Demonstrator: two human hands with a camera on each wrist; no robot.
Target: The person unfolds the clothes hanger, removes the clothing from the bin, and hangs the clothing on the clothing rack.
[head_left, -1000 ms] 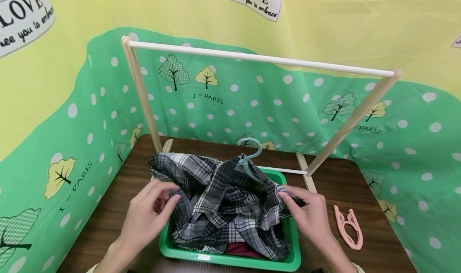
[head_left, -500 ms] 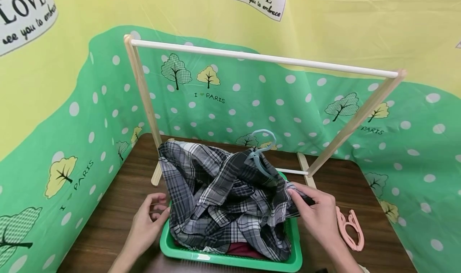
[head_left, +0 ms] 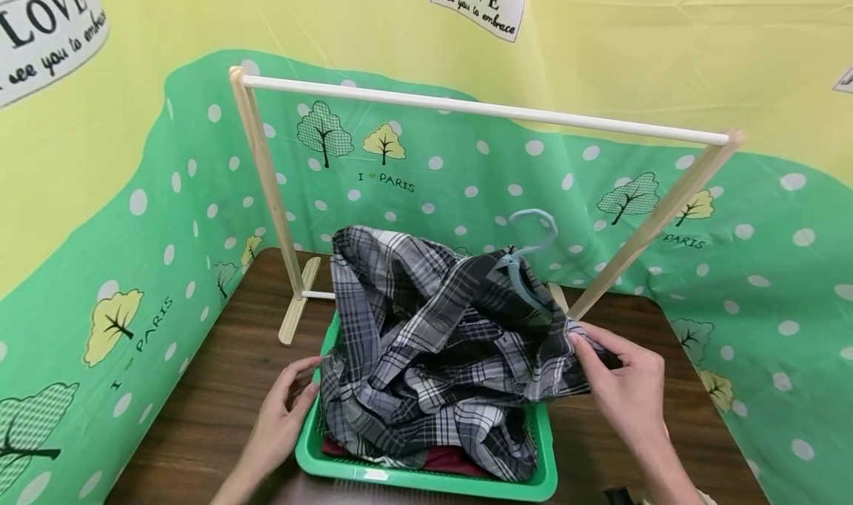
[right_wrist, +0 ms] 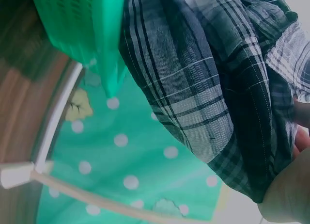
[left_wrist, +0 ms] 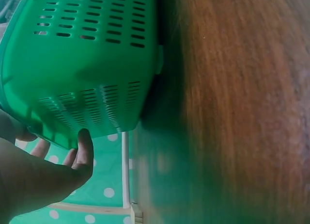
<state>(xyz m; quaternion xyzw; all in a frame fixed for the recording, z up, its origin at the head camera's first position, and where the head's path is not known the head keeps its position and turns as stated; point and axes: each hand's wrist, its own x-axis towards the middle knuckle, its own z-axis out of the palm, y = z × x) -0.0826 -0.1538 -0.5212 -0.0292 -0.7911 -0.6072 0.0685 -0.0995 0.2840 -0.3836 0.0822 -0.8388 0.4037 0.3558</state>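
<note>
In the head view my right hand (head_left: 629, 386) pinches the edge of a black, grey and white plaid shirt (head_left: 426, 335) between thumb and fingers. A light blue hanger (head_left: 523, 268) sits in the shirt's collar, its hook standing up. The shirt bunches over a green plastic basket (head_left: 426, 480); in the right wrist view a plaid fold (right_wrist: 193, 98) hangs beside the basket wall. My left hand (head_left: 283, 409) is at the basket's left rim, fingers loosely bent. The left wrist view shows its fingertips (left_wrist: 85, 139) close to the slotted basket wall (left_wrist: 97, 54).
A wooden rack with a white top rail (head_left: 480, 109) stands behind the basket on the brown table (head_left: 186, 423). Dark red cloth (head_left: 460, 459) shows under the shirt in the basket. A patterned green and yellow curtain (head_left: 426, 172) surrounds the table.
My right hand has drawn the shirt and hanger to the right and up. My left hand has come off the shirt to the basket rim. The pink hanger is now hidden behind my right arm.
</note>
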